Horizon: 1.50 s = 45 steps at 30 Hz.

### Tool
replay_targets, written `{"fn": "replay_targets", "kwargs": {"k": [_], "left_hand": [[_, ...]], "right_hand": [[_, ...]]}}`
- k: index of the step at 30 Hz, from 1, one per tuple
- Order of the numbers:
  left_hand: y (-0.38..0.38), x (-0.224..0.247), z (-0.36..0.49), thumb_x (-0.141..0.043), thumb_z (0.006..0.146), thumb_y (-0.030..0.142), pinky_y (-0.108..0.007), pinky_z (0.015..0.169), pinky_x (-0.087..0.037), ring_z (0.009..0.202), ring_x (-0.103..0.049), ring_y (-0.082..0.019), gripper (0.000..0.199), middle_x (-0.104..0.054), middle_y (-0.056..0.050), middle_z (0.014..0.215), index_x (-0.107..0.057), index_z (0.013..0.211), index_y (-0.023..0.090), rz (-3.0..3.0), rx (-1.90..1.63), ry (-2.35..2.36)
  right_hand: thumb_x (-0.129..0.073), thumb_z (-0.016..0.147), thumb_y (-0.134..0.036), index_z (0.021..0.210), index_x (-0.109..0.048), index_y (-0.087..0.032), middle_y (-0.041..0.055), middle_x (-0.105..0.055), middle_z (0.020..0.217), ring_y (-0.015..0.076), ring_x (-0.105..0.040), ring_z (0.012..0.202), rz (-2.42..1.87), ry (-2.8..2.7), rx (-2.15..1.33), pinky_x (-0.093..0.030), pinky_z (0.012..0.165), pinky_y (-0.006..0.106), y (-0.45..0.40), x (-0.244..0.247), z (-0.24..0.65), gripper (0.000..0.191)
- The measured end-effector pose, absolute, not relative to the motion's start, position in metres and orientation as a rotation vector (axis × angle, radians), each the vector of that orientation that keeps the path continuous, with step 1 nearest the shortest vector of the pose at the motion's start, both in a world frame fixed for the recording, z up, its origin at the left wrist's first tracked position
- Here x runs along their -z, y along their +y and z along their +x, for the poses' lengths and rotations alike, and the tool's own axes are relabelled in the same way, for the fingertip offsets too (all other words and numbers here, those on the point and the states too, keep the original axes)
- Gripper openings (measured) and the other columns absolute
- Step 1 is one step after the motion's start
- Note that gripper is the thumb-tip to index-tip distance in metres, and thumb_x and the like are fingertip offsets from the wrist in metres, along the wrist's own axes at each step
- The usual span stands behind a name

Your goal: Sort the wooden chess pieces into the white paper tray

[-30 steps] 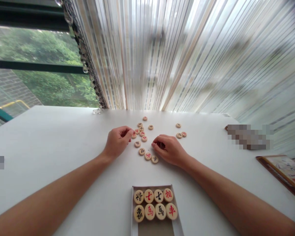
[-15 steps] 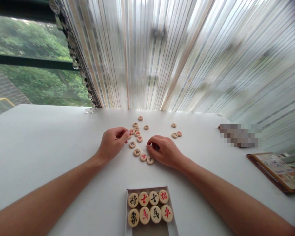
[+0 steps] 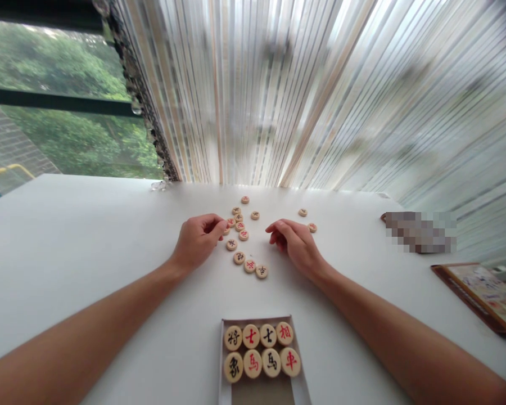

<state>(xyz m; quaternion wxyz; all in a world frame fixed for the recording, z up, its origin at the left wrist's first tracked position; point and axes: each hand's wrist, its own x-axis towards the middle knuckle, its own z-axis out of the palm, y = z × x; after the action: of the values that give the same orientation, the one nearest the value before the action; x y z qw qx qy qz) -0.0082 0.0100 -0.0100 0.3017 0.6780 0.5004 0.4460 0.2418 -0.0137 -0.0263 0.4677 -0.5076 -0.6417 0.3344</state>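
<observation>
Round wooden xiangqi pieces with red and black characters lie scattered on the white table. My left hand [image 3: 201, 236] is closed, its thumb and fingertips together at the left edge of the cluster. They meet beside a red-marked piece [image 3: 231, 223] and partly cover another; whether they grip one is hidden. Right of the cluster, my right hand [image 3: 293, 244] hovers low with loosely bent fingers apart and nothing visible in them. A black-marked piece [image 3: 261, 271] lies below its fingertips. Nearest me, an open box [image 3: 222, 360] holds two rows of larger-looking pieces, including a red 車 piece [image 3: 290, 361].
Another piece [image 3: 302, 212] lies at the far right, with a red one [image 3: 312, 228] beyond my right hand. A brown-edged board or menu [image 3: 480, 295] rests at the right edge, near a blurred-out item [image 3: 419, 232]. A string curtain [image 3: 253, 101] hangs behind the table.
My right hand has moved right and slightly away from me, its fingers loosening; it now covers a piece beside the red one. My left hand stays at the cluster. The view has shifted slightly.
</observation>
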Motion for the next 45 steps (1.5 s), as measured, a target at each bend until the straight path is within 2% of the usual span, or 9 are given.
{"fn": "replay_targets", "kwargs": {"k": [3,11,17,20,30,35,40,45], "left_hand": [[0.010,0.011,-0.009,-0.067,0.090,0.039,-0.023,0.049,-0.041,0.050,-0.054,-0.013,0.029,-0.065,-0.001,0.058,-0.076,0.075,0.016,1.785,-1.191,1.321],[0.012,0.012,-0.009,-0.067,0.090,0.038,-0.023,0.050,-0.041,0.051,-0.054,-0.012,0.027,-0.066,-0.001,0.060,-0.077,0.077,0.016,1.793,-1.176,1.292],[0.009,0.010,-0.006,-0.076,0.084,0.033,-0.024,0.054,-0.047,0.056,-0.060,-0.013,0.017,-0.078,-0.004,0.075,-0.081,0.088,0.017,1.954,-1.126,1.318],[0.005,0.007,-0.004,-0.079,0.083,0.031,-0.024,0.055,-0.048,0.056,-0.060,-0.013,0.014,-0.077,-0.003,0.074,-0.080,0.086,0.017,2.053,-1.072,1.312],[-0.004,0.009,-0.007,-0.083,0.081,0.031,-0.030,0.068,-0.051,0.070,-0.067,-0.017,0.020,-0.079,-0.004,0.087,-0.080,0.095,0.017,2.277,-0.873,1.335],[-0.006,0.009,-0.006,-0.083,0.082,0.029,-0.030,0.066,-0.052,0.067,-0.066,-0.016,0.020,-0.079,-0.004,0.085,-0.081,0.097,0.017,2.250,-0.922,1.340],[-0.006,0.011,-0.004,-0.083,0.083,0.029,-0.027,0.065,-0.057,0.071,-0.072,-0.015,0.028,-0.081,-0.007,0.099,-0.078,0.107,0.016,2.121,-1.140,1.214],[-0.009,0.016,-0.001,-0.085,0.082,0.023,-0.028,0.077,-0.063,0.082,-0.075,-0.016,0.032,-0.079,-0.009,0.108,-0.076,0.113,0.016,2.079,-1.275,1.001]], "right_hand": [[-0.049,0.101,-0.050,0.086,-0.073,-0.017,0.0039,-0.067,0.066,0.0150,-0.053,0.054,-1.207,-1.405,-0.934,-0.041,0.051,0.028,-0.011,0.029,0.243,0.044],[-0.054,0.099,-0.050,0.083,-0.075,-0.017,0.0035,-0.068,0.066,0.0145,-0.052,0.054,-1.175,-1.383,-0.989,-0.040,0.053,0.029,-0.013,0.027,0.242,0.042],[-0.054,0.100,-0.048,0.085,-0.076,-0.016,0.0032,-0.068,0.066,0.0144,-0.052,0.054,-1.172,-1.401,-0.986,-0.040,0.053,0.029,-0.013,0.027,0.243,0.041],[-0.054,0.100,-0.047,0.084,-0.076,-0.016,0.0031,-0.068,0.066,0.0141,-0.052,0.054,-1.172,-1.404,-0.980,-0.039,0.053,0.029,-0.013,0.027,0.243,0.041],[-0.058,0.100,-0.053,0.080,-0.075,-0.016,0.0024,-0.067,0.064,0.0119,-0.051,0.052,-1.119,-1.409,-0.971,-0.038,0.051,0.026,-0.012,0.026,0.243,0.045],[-0.059,0.100,-0.056,0.080,-0.075,-0.016,0.0019,-0.067,0.063,0.0115,-0.051,0.050,-1.096,-1.417,-0.967,-0.037,0.049,0.026,-0.011,0.027,0.244,0.047],[-0.058,0.100,-0.058,0.081,-0.075,-0.016,0.0023,-0.068,0.064,0.0114,-0.052,0.051,-1.108,-1.449,-0.943,-0.038,0.050,0.026,-0.011,0.028,0.245,0.049],[-0.057,0.102,-0.057,0.082,-0.076,-0.016,0.0026,-0.068,0.065,0.0122,-0.053,0.052,-1.114,-1.506,-0.886,-0.039,0.052,0.026,-0.014,0.027,0.245,0.049]]}}
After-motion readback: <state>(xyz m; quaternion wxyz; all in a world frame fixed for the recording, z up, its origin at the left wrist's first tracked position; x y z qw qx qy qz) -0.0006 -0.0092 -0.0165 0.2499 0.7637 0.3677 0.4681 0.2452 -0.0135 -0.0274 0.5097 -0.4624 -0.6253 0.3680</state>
